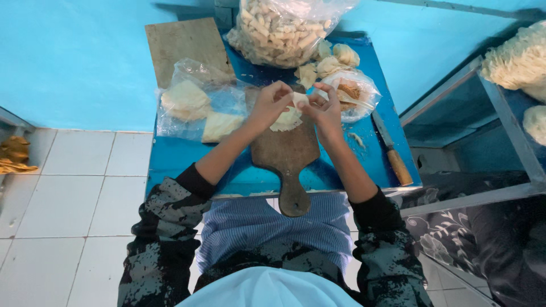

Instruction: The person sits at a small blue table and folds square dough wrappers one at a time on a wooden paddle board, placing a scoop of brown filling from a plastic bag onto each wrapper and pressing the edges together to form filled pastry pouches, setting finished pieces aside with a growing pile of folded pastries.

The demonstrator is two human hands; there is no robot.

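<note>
**Folding a dough wrapper over a small blue table**

Looking down from the head camera, the left hand (272,104) and right hand (322,108) pinch one pale dough wrapper (299,100) between closed fingertips, held just above a stack of wrappers (286,120) on a paddle-shaped wooden board (286,156). Whatever sits inside the fold is hidden by the fingers. Left of the board lies a clear bag of flat dough sheets (196,108). Right, a bowl of brownish filling (352,94) is partly blocked by the right hand. A wooden-handled knife (392,150) lies beside it. A large bag of finished pieces (278,28) is cut off at top.
</note>
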